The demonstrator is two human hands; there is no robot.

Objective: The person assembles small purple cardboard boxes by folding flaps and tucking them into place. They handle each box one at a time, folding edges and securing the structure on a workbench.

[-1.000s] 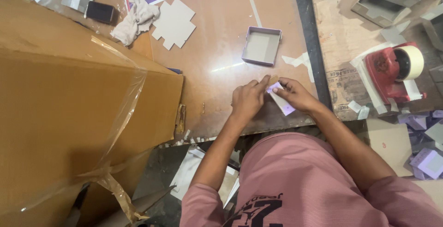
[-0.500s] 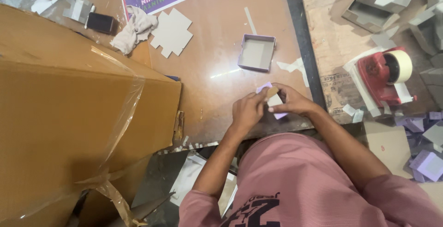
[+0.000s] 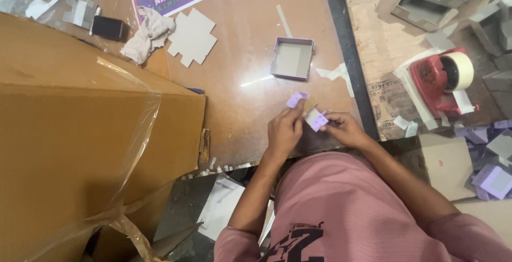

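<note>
Both hands have lifted the piece a little off the tabletop since half a second ago, and its flaps now show more spread out. Left hand (image 3: pixel 284 131) pinches the small purple-and-grey die-cut card blank (image 3: pixel 308 111) from its left side, fingers closed narrow on it. Right hand (image 3: pixel 344 129) grips the blank's right flap, fingertips pressed together on the purple face. Blank sits between the two hands, just above the near edge of the brown laminate table (image 3: pixel 240 107), tilted, one flap sticking up toward the far side.

Open shallow purple-walled grey cardboard tray (image 3: pixel 292 58) lies farther out on the table, well apart from the hands, with bare tabletop between. Flat grey cross-shaped cardboard cut-out (image 3: pixel 192 37) lies left of the tray, touching a crumpled beige cloth (image 3: pixel 149 33). Large brown corrugated carton with loose clear tape (image 3: pixel 80 134) fills the left side, its corner close to the left forearm, little room that way. Dark table edge strip (image 3: pixel 346 49) runs along the right; beyond it a red tape dispenser (image 3: pixel 440 78) stands well clear of the right hand.
</note>
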